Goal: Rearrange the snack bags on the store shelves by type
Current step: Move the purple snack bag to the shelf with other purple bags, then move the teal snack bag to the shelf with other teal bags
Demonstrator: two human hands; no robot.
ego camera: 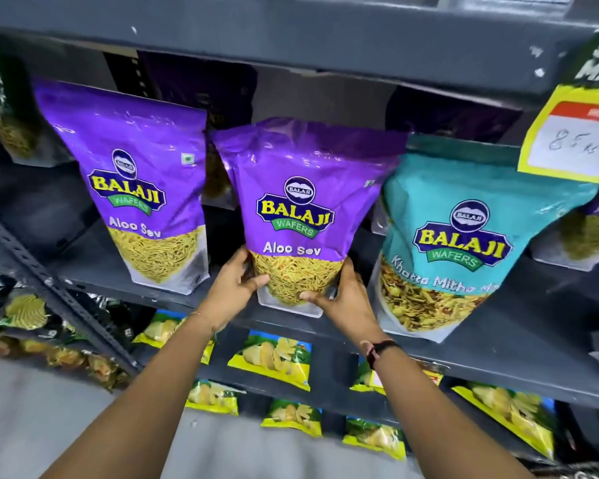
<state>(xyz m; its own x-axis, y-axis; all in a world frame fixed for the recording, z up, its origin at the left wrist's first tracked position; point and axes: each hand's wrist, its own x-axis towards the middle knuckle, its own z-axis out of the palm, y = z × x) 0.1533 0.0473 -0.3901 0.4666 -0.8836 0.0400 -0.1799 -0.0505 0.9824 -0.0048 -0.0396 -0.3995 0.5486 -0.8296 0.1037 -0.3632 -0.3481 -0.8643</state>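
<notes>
A purple Aloo Sev bag (pixel 298 209) stands upright at the middle of the grey shelf (pixel 498 368). My left hand (pixel 234 288) grips its lower left corner and my right hand (pixel 343 299) grips its lower right corner. A second purple Aloo Sev bag (pixel 135 188) stands to its left, slightly apart. A teal Khatta Mitha bag (pixel 464 243) stands to its right, close against it. More purple bags sit in the dark behind these, partly hidden.
A yellow price tag (pixel 574 140) hangs from the upper shelf (pixel 291 43) at right. Yellow chip packets (pixel 274 361) fill the shelves below. Dark green packets (pixel 25 312) lie at lower left. Another Aloo Sev bag (pixel 588 233) shows at far right.
</notes>
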